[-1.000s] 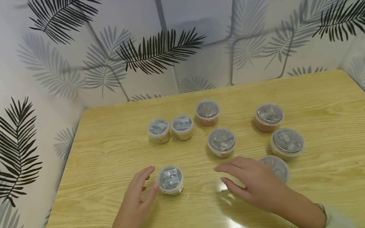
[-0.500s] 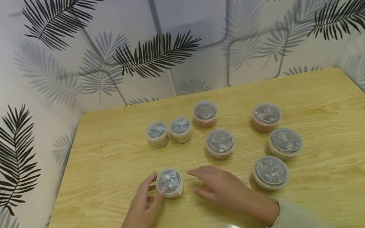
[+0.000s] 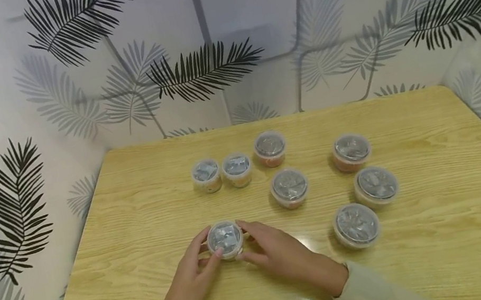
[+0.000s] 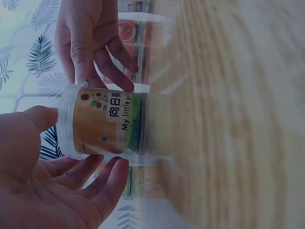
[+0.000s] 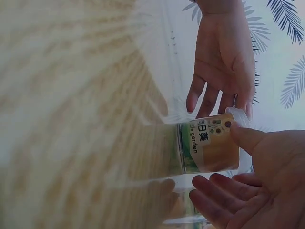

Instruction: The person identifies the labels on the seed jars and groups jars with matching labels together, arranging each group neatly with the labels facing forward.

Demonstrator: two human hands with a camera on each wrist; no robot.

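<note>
A: What's between the hands?

B: A lidded "My little garden" cup (image 3: 224,239), standing upright on the wood-grain table (image 3: 438,147). Its orange-brown label (image 4: 97,126) carries sunflower prints and Chinese characters, and a grey packet (image 3: 225,236) shows through the lid.

A: And the hands themselves?

B: Both grip the cup. The left hand (image 3: 194,273) curves round its left side with the thumb at the lid's rim; the right hand (image 3: 283,252) has the right side between thumb and fingers. How firmly, I can't tell.

A: What's beyond the cup?

B: Two similar little tubs close together, the left little tub (image 3: 206,176) and the right little tub (image 3: 237,171). Beyond it and to its right are a wider red-bodied tub (image 3: 271,149) and, closer to the cup, a second wide tub (image 3: 290,188).

A: Farther right of the cup?

B: Three more: a reddish tub (image 3: 351,152) farthest back, a pale-bodied tub (image 3: 376,186) nearer, and a grey-topped tub (image 3: 357,226) roughly level with the cup.

A: Behind everything?

B: A leaf-patterned wall (image 3: 267,81), well beyond the cup.
</note>
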